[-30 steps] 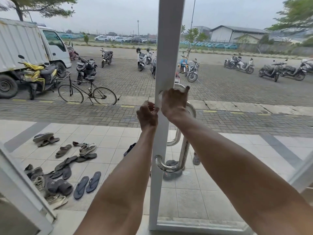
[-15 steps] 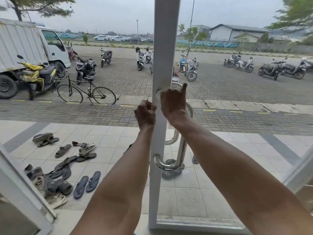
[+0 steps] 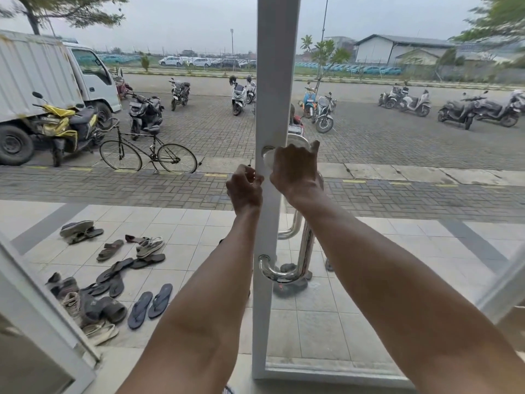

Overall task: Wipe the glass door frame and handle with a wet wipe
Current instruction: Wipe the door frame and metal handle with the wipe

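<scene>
A white door frame (image 3: 277,81) stands upright in the middle of the view, with glass on its right. A chrome door handle (image 3: 305,251) runs down its right side. My right hand (image 3: 295,169) is curled over the handle's top bend. A pale bit of wet wipe (image 3: 268,162) shows at its fingers, and the rest is hidden under the palm. My left hand (image 3: 244,189) pinches the frame's left edge at the same height.
Several sandals and shoes (image 3: 113,274) lie on the tiled porch at lower left. Another white door leaf (image 3: 42,317) slants across the bottom left. Outside stand a bicycle (image 3: 147,155), a white truck (image 3: 42,81) and parked scooters.
Both hands stay at the same height on the frame and handle. My right hand has shifted slightly over the handle's top bend, and the view has drifted a little.
</scene>
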The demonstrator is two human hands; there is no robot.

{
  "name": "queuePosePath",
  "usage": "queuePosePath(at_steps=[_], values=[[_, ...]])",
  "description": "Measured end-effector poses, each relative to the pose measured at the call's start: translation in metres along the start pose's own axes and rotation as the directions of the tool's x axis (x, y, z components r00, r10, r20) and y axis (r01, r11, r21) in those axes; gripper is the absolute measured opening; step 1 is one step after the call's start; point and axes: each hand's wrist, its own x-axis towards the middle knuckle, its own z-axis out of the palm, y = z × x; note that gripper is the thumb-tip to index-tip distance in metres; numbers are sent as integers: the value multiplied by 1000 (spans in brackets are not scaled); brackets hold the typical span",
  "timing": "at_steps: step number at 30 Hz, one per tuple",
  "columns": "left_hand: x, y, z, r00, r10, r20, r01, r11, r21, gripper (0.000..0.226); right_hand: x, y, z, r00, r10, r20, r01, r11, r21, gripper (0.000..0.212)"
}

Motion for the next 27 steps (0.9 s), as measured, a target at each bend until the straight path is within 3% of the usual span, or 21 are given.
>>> queuePosePath(at_steps=[2,4,12,14,16,20,23,27], values=[[-2,1,2,1000,-13,-6,13,1000,14,12,-6,7,11,992,-62,-106,57,997,-56,15],[-1,2,4,1000,-19,-10,19,1000,14,12,-2,12,15,994,-64,-94,60,997,-49,14],[-8,3,9,996,-49,-78,48,999,-10,16,9,31,-12,949,-35,314,-52,963,263,13],[-7,1,9,997,-46,-68,45,999,-12,15,8,29,-11,965,-37,258,-23,974,225,9],[-6,0,8,997,-53,-61,52,999,-9,16,2,27,1,997,-42,72,30,985,168,4],[-7,-3,10,998,-38,-51,39,999,15,21,-7,31,23,989,-21,-147,32,997,76,16],[-6,-5,12,998,-41,-55,42,999,27,22,-3,35,20,994,-20,-112,32,994,105,14],[-10,-6,16,993,-71,-92,73,997,20,23,1,45,9,997,-29,70,10,964,264,16]])
